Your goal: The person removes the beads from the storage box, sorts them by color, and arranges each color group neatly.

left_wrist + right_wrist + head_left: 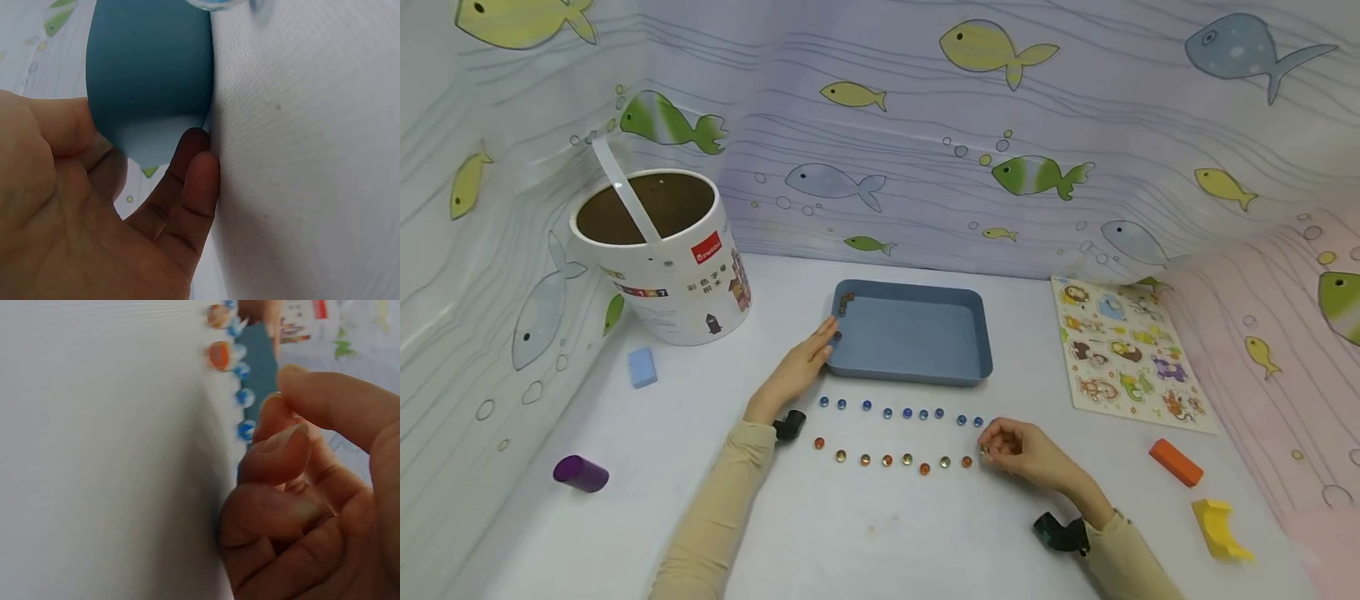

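Note:
A blue tray [917, 333] lies on the white table, with a few small beads [845, 302] in its far left corner. My left hand [820, 346] rests with straight fingers against the tray's left rim; the left wrist view shows those fingers [187, 187] beside the tray [150, 62]. In front of the tray run two rows of glass beads, a blue row [907, 412] and an orange and mixed row [887, 459]. At the right end of the near row, my right hand [992, 446] has curled fingers pinching a small bead [984, 451]. The right wrist view shows the curled fingers [281, 450] next to the beads [219, 355].
A white bucket [655, 250] with a strap handle stands at the back left. A light blue block [642, 367] and a purple cylinder [581, 472] lie at the left. An animal puzzle board [1127, 354], an orange block [1176, 462] and a yellow block [1221, 528] lie at the right. Fish-patterned walls enclose the table.

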A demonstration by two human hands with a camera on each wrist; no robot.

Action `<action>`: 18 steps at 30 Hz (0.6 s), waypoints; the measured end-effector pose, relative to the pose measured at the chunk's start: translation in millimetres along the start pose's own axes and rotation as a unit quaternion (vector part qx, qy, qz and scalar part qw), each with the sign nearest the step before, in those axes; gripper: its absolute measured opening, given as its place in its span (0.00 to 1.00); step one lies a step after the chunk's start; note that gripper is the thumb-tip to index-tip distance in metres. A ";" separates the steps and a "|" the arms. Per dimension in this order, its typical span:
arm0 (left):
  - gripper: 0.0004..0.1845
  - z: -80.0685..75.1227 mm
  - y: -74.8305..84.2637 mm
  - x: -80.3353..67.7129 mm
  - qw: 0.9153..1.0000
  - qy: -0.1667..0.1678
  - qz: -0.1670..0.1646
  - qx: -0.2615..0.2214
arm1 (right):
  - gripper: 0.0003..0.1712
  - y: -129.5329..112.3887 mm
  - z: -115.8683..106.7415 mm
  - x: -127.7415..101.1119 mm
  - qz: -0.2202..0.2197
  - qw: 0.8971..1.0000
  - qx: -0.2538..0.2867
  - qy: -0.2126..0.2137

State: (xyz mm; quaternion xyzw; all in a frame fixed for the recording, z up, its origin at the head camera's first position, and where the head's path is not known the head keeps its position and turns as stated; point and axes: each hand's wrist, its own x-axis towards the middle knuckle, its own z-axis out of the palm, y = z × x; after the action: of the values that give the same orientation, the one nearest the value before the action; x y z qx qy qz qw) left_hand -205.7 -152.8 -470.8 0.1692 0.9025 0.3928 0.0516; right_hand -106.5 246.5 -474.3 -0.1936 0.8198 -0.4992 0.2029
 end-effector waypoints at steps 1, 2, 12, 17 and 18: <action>0.27 -0.3 -0.3 0.1 1.000 -0.001 -0.001 0.001 | 0.11 1.6 1.8 -4.9 0.008 1.000 -0.010 0.003; 0.27 -0.3 -0.3 0.3 1.000 -0.003 -0.003 0.002 | 0.10 2.9 3.1 -9.2 0.015 1.000 -0.022 0.007; 0.27 0.5 1.4 -1.3 1.000 -0.005 -0.003 -0.012 | 0.08 2.5 4.4 -15.3 0.024 0.990 -0.138 0.003; 0.27 0.2 1.4 -2.1 1.000 -0.002 0.002 -0.003 | 0.09 -16.1 -16.9 -3.8 0.000 0.992 -0.123 0.011; 0.27 -0.3 1.3 -1.8 1.000 0.001 0.003 -0.002 | 0.09 -22.1 -22.6 1.7 -0.007 0.993 -0.117 0.018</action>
State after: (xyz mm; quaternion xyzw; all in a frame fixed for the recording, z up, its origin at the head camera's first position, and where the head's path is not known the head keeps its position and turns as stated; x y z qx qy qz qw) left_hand -203.7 -152.8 -469.7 0.1712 0.9013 0.3948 0.0502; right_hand -117.3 253.0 -445.2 -0.2127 0.8749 -0.4043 0.1609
